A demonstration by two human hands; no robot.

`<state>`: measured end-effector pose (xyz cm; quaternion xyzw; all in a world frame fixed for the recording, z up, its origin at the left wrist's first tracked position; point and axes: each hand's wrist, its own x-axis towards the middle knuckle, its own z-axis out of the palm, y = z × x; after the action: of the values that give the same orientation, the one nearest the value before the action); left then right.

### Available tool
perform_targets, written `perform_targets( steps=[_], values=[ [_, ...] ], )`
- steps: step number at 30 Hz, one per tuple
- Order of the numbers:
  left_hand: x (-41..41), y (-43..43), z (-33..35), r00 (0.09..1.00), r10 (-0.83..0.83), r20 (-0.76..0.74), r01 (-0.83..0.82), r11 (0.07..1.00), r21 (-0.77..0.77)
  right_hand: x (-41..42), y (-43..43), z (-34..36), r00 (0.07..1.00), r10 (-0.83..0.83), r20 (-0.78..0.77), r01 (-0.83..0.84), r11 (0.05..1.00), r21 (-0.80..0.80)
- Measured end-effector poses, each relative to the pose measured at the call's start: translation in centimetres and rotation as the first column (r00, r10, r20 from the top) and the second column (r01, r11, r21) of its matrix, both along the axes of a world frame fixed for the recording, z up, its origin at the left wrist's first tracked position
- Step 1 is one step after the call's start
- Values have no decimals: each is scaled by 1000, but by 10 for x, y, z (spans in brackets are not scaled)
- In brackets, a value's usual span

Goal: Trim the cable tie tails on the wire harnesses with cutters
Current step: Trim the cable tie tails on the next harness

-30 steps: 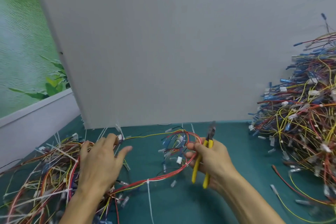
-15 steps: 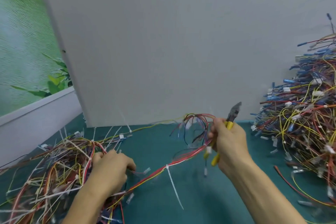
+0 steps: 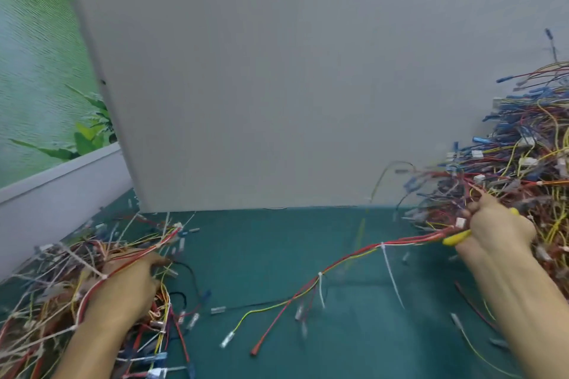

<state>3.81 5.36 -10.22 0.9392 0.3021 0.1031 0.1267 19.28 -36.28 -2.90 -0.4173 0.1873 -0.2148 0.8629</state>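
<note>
Grey board [image 3: 308,71]: stands upright, fills the upper centre and right of the frame.
Teal table [image 3: 277,240]: spreads across the lower centre, strewn with loose wires and small terminals.
Right heap [image 3: 523,148] of harnesses: banks up at the right edge, blue, red and yellow.
Left heap [image 3: 46,286]: lies flatter in the lower left corner, bristling with white ties.
Harness [image 3: 348,258], red with yellow strands: stretches from the right of centre down toward the lower middle, loose ends resting on the table.
Right hand [image 3: 498,234]: sits at the right heap's foot, closes round the harness's upper end and the cutters [image 3: 455,237]; shows only the yellow handles, blades hidden.
Left hand [image 3: 126,283]: lies on the left heap, fingers curled down among the wires; cannot tell whether clamped on any, blurred and buried as they are.
Cable tie tails [image 3: 392,277]: hang untrimmed from the harness, two white strips, mid-frame.
</note>
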Motion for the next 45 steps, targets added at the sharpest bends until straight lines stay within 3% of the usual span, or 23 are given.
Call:
perform_targets(
  steps=[4, 6, 8, 13, 17, 24, 28, 32, 34, 39, 45],
  values=[
    [8, -14, 4, 996, -79, 29, 75, 990, 116, 1, -3, -21, 996, 60, -60, -64, 996, -61],
    [12, -29, 12, 991, -122, -55, 132, 963, 236, -5, 7, -26, 991, 109, -75, -116, 988, -98],
    [13, -44, 20, 980, -97, -175, 141, 955, 262, -12, 19, -31, 976, 192, -104, -204, 971, -123],
    [14, -70, 19, 957, -123, -263, 201, 934, 296, -30, 47, -34, 845, 449, -292, -513, 834, -203],
    [11, -65, -4, 951, -68, -302, 171, 928, 330, -36, 42, -32, 793, 454, -405, -578, 771, -268],
    [-1, -11, -16, 966, -23, -257, 110, 937, 331, -34, 2, -27, 839, 344, -421, -498, 797, -341],
    [-4, -27, -4, 977, -27, -211, 107, 921, 375, -39, 5, -38, 803, 398, -444, -542, 798, -264],
    [-8, -77, 12, 948, -316, 47, 242, 807, 538, -39, 9, -42, 811, 401, -427, -520, 828, -210],
    [-11, -103, 14, 923, -383, -23, 342, 793, 505, -39, 7, -38, 815, 408, -411, -511, 841, -179],
    [6, -125, 3, 900, -375, -222, 417, 890, 186, -38, -3, -22, 812, 495, -309, -525, 851, -17],
    [32, -127, 19, 913, -354, -204, 391, 902, 184, -38, -8, -7, 791, 604, -99, -584, 793, 173]
  ],
)
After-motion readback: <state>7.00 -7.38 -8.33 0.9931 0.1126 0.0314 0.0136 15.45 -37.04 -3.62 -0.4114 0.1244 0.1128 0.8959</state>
